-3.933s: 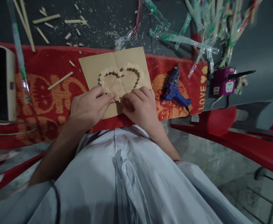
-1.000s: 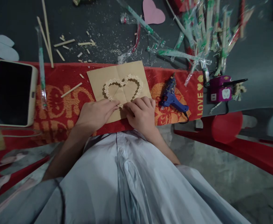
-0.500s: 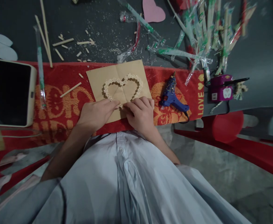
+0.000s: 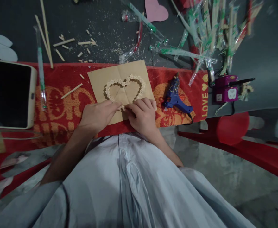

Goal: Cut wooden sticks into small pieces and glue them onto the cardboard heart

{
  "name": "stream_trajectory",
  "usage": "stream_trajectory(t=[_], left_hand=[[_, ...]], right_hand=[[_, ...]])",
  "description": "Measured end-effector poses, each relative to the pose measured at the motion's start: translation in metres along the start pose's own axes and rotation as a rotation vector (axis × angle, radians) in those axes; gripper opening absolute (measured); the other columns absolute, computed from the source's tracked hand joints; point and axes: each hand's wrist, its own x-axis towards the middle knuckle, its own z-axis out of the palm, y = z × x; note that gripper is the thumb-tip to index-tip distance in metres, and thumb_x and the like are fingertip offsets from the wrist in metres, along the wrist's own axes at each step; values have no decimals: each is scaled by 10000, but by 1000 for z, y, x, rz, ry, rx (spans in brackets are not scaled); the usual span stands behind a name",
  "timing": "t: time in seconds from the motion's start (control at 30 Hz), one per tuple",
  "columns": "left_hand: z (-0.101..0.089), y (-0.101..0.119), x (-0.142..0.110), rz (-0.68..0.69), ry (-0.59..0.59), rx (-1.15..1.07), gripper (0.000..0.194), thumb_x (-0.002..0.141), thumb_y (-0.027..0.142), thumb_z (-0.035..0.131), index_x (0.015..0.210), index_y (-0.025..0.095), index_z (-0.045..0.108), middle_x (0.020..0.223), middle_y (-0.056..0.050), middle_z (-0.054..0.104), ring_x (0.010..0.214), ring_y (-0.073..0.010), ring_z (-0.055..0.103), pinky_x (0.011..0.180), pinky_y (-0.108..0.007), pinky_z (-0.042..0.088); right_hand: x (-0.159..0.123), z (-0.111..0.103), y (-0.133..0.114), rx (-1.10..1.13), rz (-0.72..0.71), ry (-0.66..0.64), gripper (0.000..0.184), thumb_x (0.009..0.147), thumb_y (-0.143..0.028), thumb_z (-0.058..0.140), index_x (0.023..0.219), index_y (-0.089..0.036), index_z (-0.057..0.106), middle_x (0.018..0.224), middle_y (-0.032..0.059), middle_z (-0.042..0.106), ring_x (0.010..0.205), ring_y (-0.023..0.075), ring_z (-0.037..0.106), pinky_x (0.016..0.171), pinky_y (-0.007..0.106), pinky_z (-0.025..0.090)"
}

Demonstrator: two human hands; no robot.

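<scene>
A heart outline (image 4: 142, 83) built of small pale wooden pieces stands on a creased sheet of brown paper (image 4: 98, 83). My left hand (image 4: 98, 115) is closed, its thumb and fingertips at the lower left side of the heart, near the bottom point. From the other side my right hand (image 4: 142, 115) has its curled fingers against the lower right side. Both hands hide part of the heart's lower edges. Right of the paper, a blue glue gun (image 4: 177, 98) lies on the red patterned towel (image 4: 55, 104).
A tablet-like device (image 4: 13, 95) lies at the left. Wooden sticks (image 4: 46, 34) and cut bits (image 4: 65, 42) are scattered behind the towel. Chopstick wrappers (image 4: 207, 34) pile up at the back right, near a purple box (image 4: 225, 88). A pink paper heart (image 4: 156, 11) lies far back.
</scene>
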Motion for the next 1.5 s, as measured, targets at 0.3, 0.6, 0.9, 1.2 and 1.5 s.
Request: stream_trajectory(t=[0.3, 0.6, 0.9, 1.2, 1.5], left_hand=[[2, -2, -1, 9, 37, 6, 380, 954, 423, 312, 1180, 324, 601, 996, -23, 707, 860, -180, 652, 565, -281, 355], [7, -7, -4, 48, 97, -16, 391, 951, 409, 330, 1243, 317, 573, 1023, -28, 716, 900, -173, 661, 606, -267, 390], [9, -7, -2, 33, 119, -82, 382, 951, 415, 343, 1222, 313, 592, 1078, -9, 708, 930, -163, 657, 654, -261, 413], [5, -3, 0, 14, 60, -61, 361, 953, 398, 347, 1182, 318, 616, 1022, -12, 712, 887, -180, 655, 586, -280, 359], [4, -3, 0, 9, 51, -32, 368, 951, 393, 343, 1175, 293, 617, 972, -31, 709, 856, -174, 648, 579, -266, 364]], right_hand=[[-2, -1, 1, -6, -29, 64, 196, 909, -306, 526, 830, -224, 686, 737, 27, 640, 778, 181, 480, 741, 357, 274], [-5, -5, 1, 8, -6, 61, 166, 892, -317, 551, 893, -236, 697, 745, 28, 642, 773, 186, 481, 721, 356, 264], [-3, -3, 0, 7, 2, 18, 170, 904, -319, 544, 870, -230, 685, 748, 26, 622, 779, 178, 467, 719, 360, 256], [-3, 1, 0, -15, -28, 38, 229, 931, -312, 500, 809, -220, 672, 709, 20, 617, 768, 179, 464, 714, 359, 258], [-3, -5, -1, -22, -73, 113, 168, 907, -293, 537, 836, -212, 666, 713, 20, 632, 763, 178, 491, 723, 355, 292]])
